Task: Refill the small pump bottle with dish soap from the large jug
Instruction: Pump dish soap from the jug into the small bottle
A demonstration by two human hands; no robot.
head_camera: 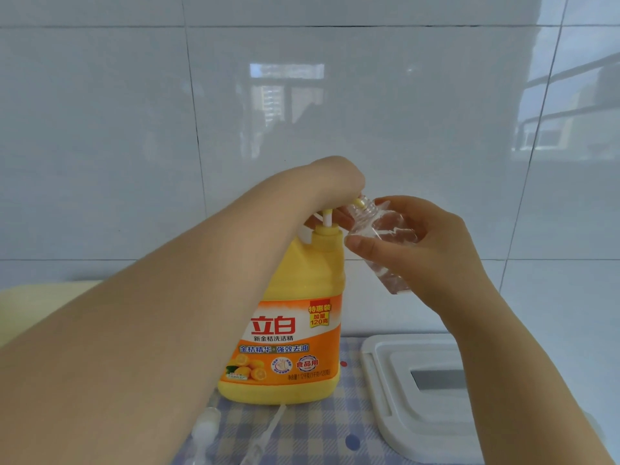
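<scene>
While the left hand (335, 182) presses the jug (288, 313) pump, its fingers stay hidden. Beside the jug's spout, right hand (432, 250) fingers pinch the small bottle (382, 243).

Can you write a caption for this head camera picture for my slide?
Left hand on the yellow jug's pump, right hand tilting the small clear bottle to its spout.

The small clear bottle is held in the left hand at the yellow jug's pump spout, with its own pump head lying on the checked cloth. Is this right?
Not quite: the head view shows the right hand holding the small clear bottle. The rest stands: its mouth meets the yellow jug's spout, and its pump head lies on the checked cloth.
</scene>
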